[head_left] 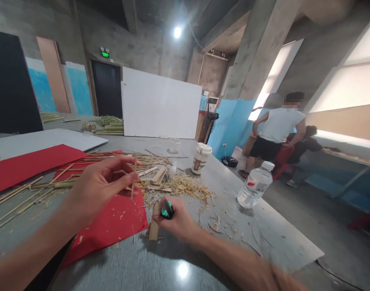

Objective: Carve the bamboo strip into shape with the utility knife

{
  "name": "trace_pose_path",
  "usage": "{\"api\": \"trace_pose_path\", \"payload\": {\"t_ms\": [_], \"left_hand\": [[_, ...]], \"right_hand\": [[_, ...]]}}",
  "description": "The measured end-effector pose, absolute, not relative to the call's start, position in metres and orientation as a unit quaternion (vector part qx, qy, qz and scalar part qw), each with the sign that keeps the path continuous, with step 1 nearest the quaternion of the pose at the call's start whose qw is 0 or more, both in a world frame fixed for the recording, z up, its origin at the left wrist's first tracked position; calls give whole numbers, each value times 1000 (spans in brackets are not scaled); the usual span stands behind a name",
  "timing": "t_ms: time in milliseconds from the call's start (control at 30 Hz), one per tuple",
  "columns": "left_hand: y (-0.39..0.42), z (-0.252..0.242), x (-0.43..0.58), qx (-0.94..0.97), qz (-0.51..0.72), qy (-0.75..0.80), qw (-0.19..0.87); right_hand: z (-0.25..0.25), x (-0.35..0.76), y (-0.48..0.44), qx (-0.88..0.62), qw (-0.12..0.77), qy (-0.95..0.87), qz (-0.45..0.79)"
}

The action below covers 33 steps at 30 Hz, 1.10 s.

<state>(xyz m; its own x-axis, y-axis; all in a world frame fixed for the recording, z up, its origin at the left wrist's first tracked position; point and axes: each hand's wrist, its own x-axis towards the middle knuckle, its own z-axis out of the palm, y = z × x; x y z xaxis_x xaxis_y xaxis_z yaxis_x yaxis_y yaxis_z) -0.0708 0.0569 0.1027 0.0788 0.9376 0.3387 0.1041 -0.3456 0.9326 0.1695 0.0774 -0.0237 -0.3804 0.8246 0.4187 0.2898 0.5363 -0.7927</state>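
Note:
My left hand (97, 182) is raised over a red sheet (121, 218), its thumb and fingers pinching a thin straw strip (133, 184) held nearly upright. My right hand (179, 218) is wrapped around a tool with a black and teal handle (167, 209); its working end is hidden. Right beside that fist is a flat piece of split stalk (154, 230), and I cannot tell whether the hand touches it. Beyond both hands lie a heap of straw shavings (191, 188) and short split stalk pieces (159, 176).
Long stalks (24, 202) spread across the table's left side near another red sheet (36, 163). A lidded paper cup (201, 158) and a water bottle (255, 185) stand to the right. A white board (162, 105) rises behind. Two people (278, 125) are farther right.

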Motion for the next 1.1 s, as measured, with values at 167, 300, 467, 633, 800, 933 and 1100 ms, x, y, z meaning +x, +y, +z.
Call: {"api": "trace_pose_path", "payload": {"t_ms": [167,300,467,633,800,933,1100], "left_hand": [[68,98,-71,627,489,432,425],[82,83,-74,655,451,436,422],[93,76,-81,656,445,439,422],[88,79,-77,647,408,433,476],[87,78,-73,640,393,421,509],[90,75,-75,647,380,435,498],[93,73,-76,655,351,432,512]], "right_hand": [[-24,171,77,-360,413,-776,311],[-24,174,75,-355,406,-783,310],[-22,177,74,-357,402,-786,304],[-20,176,72,-351,402,-789,304],[-19,176,72,-347,410,-789,298],[-19,177,73,-348,411,-790,294],[-19,178,73,-355,408,-788,295]]}}
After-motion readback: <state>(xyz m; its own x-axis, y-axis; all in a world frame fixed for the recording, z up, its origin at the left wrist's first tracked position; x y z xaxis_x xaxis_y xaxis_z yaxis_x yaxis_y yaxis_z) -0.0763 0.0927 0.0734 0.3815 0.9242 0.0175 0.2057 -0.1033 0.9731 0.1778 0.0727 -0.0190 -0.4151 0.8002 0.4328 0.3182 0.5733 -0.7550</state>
